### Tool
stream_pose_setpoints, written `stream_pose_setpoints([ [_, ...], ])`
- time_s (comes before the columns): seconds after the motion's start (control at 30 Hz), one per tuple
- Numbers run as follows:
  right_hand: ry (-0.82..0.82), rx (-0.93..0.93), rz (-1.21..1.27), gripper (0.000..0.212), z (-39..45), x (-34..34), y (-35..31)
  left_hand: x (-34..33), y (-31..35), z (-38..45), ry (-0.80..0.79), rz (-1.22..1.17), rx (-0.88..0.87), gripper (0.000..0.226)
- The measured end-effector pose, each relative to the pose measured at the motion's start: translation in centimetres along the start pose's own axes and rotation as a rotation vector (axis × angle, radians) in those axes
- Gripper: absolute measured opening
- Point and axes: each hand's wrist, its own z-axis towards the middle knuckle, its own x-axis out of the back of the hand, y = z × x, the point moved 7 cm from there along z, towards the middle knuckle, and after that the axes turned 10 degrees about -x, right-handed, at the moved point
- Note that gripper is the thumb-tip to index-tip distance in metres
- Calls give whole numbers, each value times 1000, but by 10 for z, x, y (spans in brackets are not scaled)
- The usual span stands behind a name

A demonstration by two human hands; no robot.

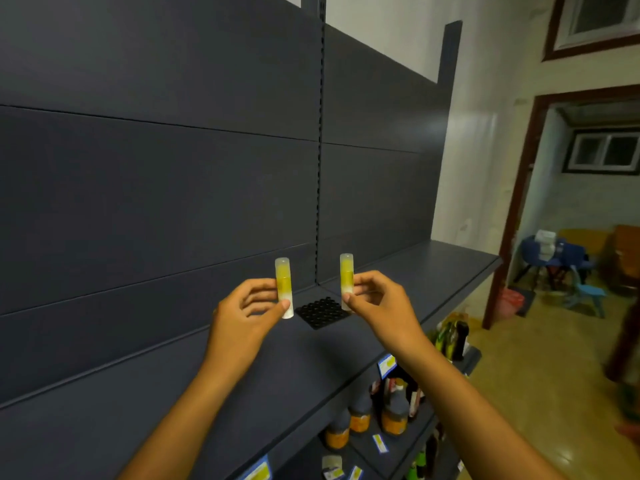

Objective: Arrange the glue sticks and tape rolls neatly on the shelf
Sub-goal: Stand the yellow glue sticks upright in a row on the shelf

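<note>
I hold two glue sticks upright above the dark grey shelf [433, 271]. My left hand [249, 313] pinches one yellow-and-white glue stick [283, 275] with a clear cap. My right hand [374, 303] pinches a second, alike glue stick [346, 273]. Between and just behind the hands, a black tray with round holes [323, 311] lies on the shelf. No tape rolls are in view.
The shelf's tall dark back panel [173, 168] rises behind. Lower shelves hold dark bottles with orange labels [393, 415] and price tags. To the right a doorway [519, 202] opens onto a room with blue chairs [585, 292] and a tiled floor.
</note>
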Motion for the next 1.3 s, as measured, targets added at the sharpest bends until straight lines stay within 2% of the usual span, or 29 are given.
stream_pose_setpoints([
  [0.3, -227, 6, 34, 14, 105, 32, 44, -64, -46, 34, 186, 139, 86, 28],
  [0.5, -349, -1, 70, 14, 147, 4, 75, -73, -84, 45, 239, 275, 142, 29],
  [0.67, -377, -5, 59, 16, 185, -14, 98, -78, -133, 71, 233, 366, 197, 29],
  [1.0, -402, -20, 22, 17, 244, -41, 128, -83, -234, 108, 117, 460, 290, 31],
  [1.3, -440, -6, 48, 17, 271, -53, 138, -82, -269, 105, 114, 490, 340, 30],
])
